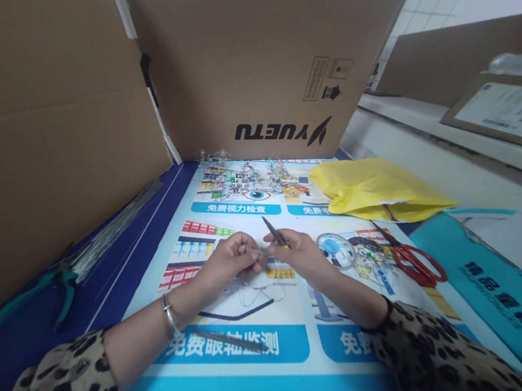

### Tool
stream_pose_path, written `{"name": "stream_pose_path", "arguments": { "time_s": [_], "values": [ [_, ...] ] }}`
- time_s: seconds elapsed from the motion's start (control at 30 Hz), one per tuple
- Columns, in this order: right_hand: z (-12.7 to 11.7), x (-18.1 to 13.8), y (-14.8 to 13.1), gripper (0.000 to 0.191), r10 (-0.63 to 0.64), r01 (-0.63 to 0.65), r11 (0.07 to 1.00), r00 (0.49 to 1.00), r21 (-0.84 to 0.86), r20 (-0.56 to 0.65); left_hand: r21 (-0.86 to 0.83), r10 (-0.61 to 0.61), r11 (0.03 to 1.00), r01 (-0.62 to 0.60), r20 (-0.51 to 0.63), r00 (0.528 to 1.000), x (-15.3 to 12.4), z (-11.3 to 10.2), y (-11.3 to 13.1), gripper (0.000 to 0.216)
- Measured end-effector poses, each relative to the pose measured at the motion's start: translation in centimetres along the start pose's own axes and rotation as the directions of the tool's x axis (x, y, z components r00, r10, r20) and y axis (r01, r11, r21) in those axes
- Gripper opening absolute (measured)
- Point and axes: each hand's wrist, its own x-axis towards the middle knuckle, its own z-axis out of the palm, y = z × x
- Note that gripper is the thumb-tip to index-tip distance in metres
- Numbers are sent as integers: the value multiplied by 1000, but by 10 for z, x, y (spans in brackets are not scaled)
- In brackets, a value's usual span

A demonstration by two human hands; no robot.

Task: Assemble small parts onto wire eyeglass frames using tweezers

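My left hand (232, 257) is closed in a pinch over the printed poster (242, 350), holding a thin wire piece (258, 291) that loops down onto the poster. My right hand (299, 253) is closed round small dark pliers (273, 230), whose tip points up and away. The two hands meet fingertip to fingertip. A silver bracelet sits on my left wrist, and both sleeves are leopard print.
Teal-handled pliers (57, 284) and a bundle of thin metal wires (112, 226) lie at the left by a cardboard wall (45, 139). Finished bead pieces (239, 176) lie at the back. A yellow bag (374, 191), red scissors (414, 262) and a round bead tin (335, 250) sit at the right.
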Motion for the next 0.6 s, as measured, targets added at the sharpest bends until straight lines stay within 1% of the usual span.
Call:
{"name": "stream_pose_path", "arguments": {
  "time_s": [0.1,0.27,0.4,0.47,0.53,0.6],
  "values": [
    [2,1,2,27,-8,7,999,1000,-48,-8,-15,0,1000,0,-4,1000,0,0,0,19],
    [-1,-1,-1,27,-12,12,978,1000,-208,0,-22,9,1000,-10,-59,998,0,-1,0,17],
    [-3,-1,-2,26,-34,31,946,999,-324,-2,-10,-57,998,57,3,998,2,-6,-2,21],
    [-5,-1,1,27,-65,51,928,998,-370,-25,27,-62,998,61,28,998,3,-8,-1,23],
    [-6,0,3,28,-81,55,914,996,-402,-48,84,-38,996,37,11,999,5,-9,0,23],
    [-7,0,3,28,-78,46,897,995,-440,-56,144,22,990,-16,-45,999,7,-10,0,20]
  ]
}}
